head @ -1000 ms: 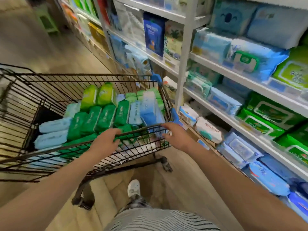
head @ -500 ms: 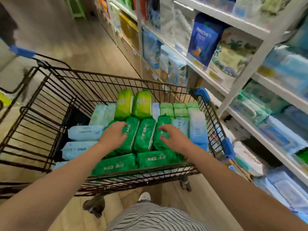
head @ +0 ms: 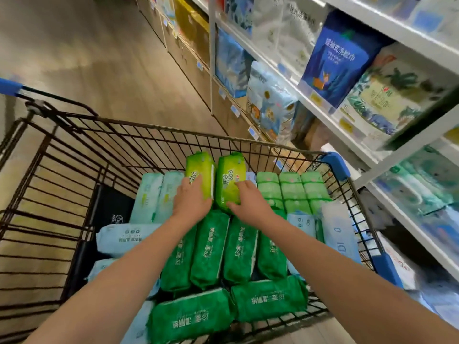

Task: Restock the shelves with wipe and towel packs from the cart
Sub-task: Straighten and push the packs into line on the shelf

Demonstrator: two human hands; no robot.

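Packs of lime-green wipes stand at the far end of the cart. Both hands have moved forward from the dark green packs onto them. The left hand and right hand lie flat with fingers nearly straight, not yet gripping. Lifting them toward the shelves seems next.

In the cart, two packs stood side by side at 12 o'clock, at the far end. The left hand lay on the left pack and the right hand on the right pack. A row of four packs lay toward 6 o'clock, under the forearms, with two crosswise packs nearest. Stacked small packs sat at 2 o'clock. The shelves ran along the cart's 3 o'clock side.
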